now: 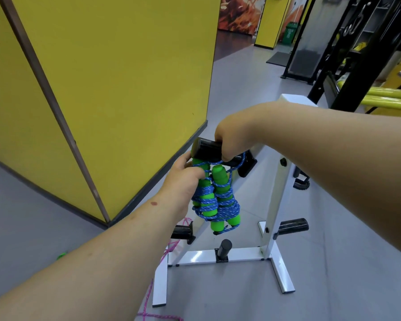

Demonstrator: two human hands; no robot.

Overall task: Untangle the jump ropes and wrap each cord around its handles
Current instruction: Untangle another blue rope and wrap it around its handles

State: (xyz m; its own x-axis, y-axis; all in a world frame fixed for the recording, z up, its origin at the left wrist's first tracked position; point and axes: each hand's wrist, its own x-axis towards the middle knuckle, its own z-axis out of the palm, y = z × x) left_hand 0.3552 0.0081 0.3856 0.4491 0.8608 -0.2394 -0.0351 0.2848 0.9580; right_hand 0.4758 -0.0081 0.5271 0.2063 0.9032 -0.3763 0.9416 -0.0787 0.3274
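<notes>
**Blue rope bundle going onto the rack peg**

Gripping duty is split between both hands right now. The left hand (183,179) is curling its fingers round the upper part of the two bright green foam jump rope handles (214,198), which are sitting side by side with the blue braided cord (227,208) wound round them in lots of loops. The bundle is hanging roughly upright, just below the top black cylindrical peg (207,151) of the white metal storage rack (274,205).

The right hand (234,137) is reaching down over that peg, with its fingers bent over the peg at the spot where a loop of the blue cord is crossing it. Honestly can't tell if it's pinching the cord or just clutching the peg, since the fingertips are hidden behind the hand.

Lower down, the rack is showing three more short black pegs: one on the left upright (182,231), one on the right upright (293,225), and one on the bottom crossbar (225,247).

Down on the grey floor (333,286), a pink braided cord (164,251) is trailing past the rack's left foot, and a small bit of something green (61,255) is lying further left. A big yellow wall panel (116,77) is standing behind it all.
</notes>
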